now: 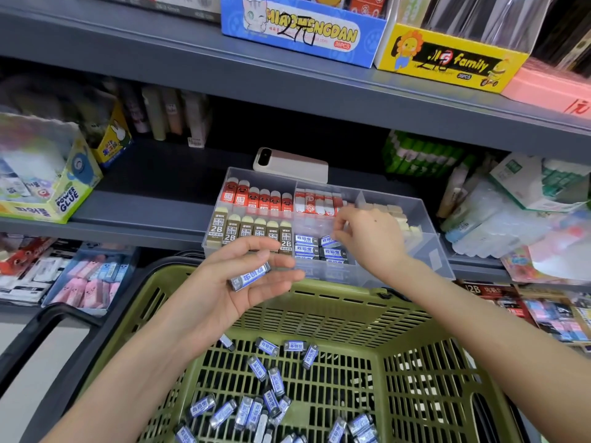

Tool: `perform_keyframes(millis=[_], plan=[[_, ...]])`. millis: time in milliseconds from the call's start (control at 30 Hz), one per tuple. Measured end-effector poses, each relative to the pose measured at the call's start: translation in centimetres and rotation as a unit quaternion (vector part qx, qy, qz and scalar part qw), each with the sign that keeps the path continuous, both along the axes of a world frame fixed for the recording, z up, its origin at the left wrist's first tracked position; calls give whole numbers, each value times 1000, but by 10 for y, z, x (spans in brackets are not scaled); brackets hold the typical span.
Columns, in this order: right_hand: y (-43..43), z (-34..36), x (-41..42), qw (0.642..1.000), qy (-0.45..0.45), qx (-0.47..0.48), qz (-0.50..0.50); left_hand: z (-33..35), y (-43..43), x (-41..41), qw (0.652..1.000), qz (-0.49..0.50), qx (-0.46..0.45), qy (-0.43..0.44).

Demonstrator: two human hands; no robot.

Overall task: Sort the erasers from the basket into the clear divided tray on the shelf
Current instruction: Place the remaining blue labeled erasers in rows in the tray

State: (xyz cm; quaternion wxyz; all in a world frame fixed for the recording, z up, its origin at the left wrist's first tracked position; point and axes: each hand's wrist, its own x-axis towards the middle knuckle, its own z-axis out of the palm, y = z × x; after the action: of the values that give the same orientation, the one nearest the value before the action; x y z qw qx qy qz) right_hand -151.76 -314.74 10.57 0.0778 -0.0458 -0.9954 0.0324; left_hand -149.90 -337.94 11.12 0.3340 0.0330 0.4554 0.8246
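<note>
Left grip (236, 282) bearing eraser (249, 277), grey shop shelf (144, 206)

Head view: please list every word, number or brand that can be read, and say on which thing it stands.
"MIAOMENGDAN", "36PCS": blue box.
"family", "36PCS": yellow box beside it.
"POWER GLUE": glue box at left.
"2B": brown-sleeved erasers in the clear tray.
Chinese print on the blue erasers and red erasers: too small to read surely.
Other packs: blurred.
</note>
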Motion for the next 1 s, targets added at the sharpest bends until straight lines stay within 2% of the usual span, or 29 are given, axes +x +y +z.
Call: perform_keyframes(millis=[100, 300, 433, 500, 567, 633, 667, 733, 767, 800, 900, 1000], plan=[[3, -2, 1, 1000, 8, 14, 11, -1, 1, 0, 1000, 0, 3, -4], [2, 2, -3, 991, -36, 115, 51, 1, 1, 1, 996, 1, 56, -67], [5, 11, 3, 973, -101, 183, 98, 2, 1, 1, 991, -2, 86, -99], [5, 16, 4, 968, -136, 183, 107, 2, 2, 2, 989, -9, 97, -110], [3, 24, 7, 969, -153, 166, 104, 3, 3, 3, 988, -14, 104, -118], [-1, 33, 11, 978, -96, 151, 104, 3, 2, 3, 986, -14, 109, -123], [-5, 38, 14, 987, -46, 115, 105, 3, 2, 3, 986, -14, 113, -126], [-18, 48, 24, 990, 32, -45, 130, 3, 3, 3, 986, -14, 114, -124], [-27, 53, 30, 977, 39, -127, 168, 3, 4, 3, 987, -13, 110, -120], [-37, 57, 35, 964, 23, -167, 207, 3, 4, 3, 988, -14, 104, -114], [-61, 55, 47, 958, -39, -143, 245, 4, 6, 4, 988, -15, 106, -110], [-67, 49, 48, 957, -38, -166, 233, 5, 7, 7, 984, -24, 133, -115]])
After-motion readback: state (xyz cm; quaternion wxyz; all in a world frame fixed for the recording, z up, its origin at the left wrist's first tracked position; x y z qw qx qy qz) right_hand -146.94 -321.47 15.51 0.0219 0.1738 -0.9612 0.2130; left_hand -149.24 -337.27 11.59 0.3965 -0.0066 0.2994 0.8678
